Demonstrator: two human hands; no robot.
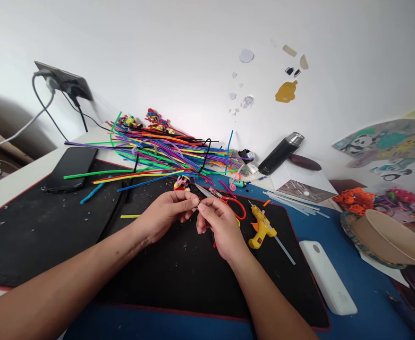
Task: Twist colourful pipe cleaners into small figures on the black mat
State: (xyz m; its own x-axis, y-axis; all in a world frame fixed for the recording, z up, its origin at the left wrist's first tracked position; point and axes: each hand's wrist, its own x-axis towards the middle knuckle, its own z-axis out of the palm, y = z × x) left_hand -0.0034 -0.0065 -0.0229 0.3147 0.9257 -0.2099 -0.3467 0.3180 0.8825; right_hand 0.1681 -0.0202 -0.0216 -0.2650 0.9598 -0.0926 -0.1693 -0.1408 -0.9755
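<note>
**Two hands pinch a small piece over the black mat**

Both hands meet above the middle of the black mat (pixel 179 264) on the bench. The left hand (pixel 168 212) has its fingertips pressed together on a tiny piece (pixel 197 204), and the right hand (pixel 217 224) pinches the same spot from the other side, so the fingertips nearly touch. The piece is mostly hidden between the fingers; what it is cannot be told for sure, though a short red stub shows just below the right hand.

Just behind the hands lie red-handled scissors (pixel 228 200), blades pointing left, and a small colourful figure (pixel 182 182). A yellow glue gun (pixel 260 229) rests just right of the right hand, with clear glue sticks (pixel 292 200) farther back. A big heap of coloured pipe cleaners (pixel 157 153) spreads across the back of the bench.

If the piece is cut from that heap, as seems likely, it should be very light and soft, bending easily and keeping the bend, with fuzz that grips well rather than slips. Its wire ends could prick. Being so short, it is best held close to its tips between thumb and forefinger, as both hands do here; a loose pinch could drop it among the scraps on the mat.

Elsewhere: a dark phone (pixel 71 167) at the left, a black flask (pixel 281 153) lying by the wall, a white power bank (pixel 327 276) at the right.
</note>
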